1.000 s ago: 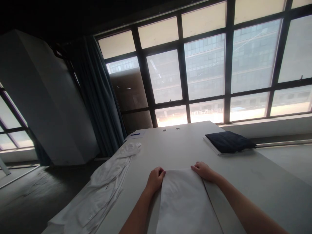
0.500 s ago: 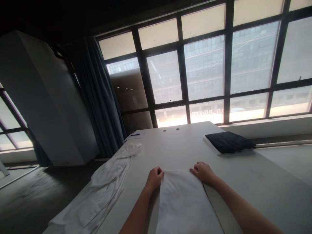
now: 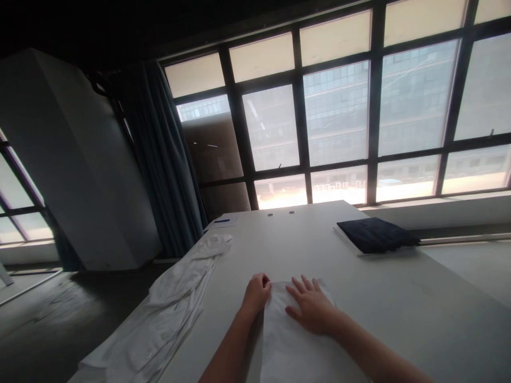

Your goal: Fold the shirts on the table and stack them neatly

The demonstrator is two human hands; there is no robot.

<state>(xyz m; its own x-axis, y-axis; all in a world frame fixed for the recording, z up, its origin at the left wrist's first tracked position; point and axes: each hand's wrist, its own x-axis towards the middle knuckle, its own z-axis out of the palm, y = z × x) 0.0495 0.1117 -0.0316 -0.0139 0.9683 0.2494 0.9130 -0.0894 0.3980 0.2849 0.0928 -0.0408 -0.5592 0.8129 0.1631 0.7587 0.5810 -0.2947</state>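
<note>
A white folded cloth (image 3: 293, 351) lies flat on the white table in front of me, its near end running out of view at the bottom. My left hand (image 3: 256, 291) is closed at the cloth's far left corner, pinching its edge. Spread flat on top, near the far right part of the cloth, is my right hand (image 3: 309, 306), fingers apart and holding nothing. It covers some of the cloth's far edge and right side.
Several white garments (image 3: 179, 303) lie loosely piled along the left edge of the table (image 3: 255, 250). At the right sits a dark folded cloth (image 3: 375, 234) on something white. A blue pen (image 3: 222, 221) rests on paper at the far left corner. Windows stand beyond.
My right hand has let go of the cloth's far right corner and moved left onto its top, opening flat. The left hand stays at its corner.
</note>
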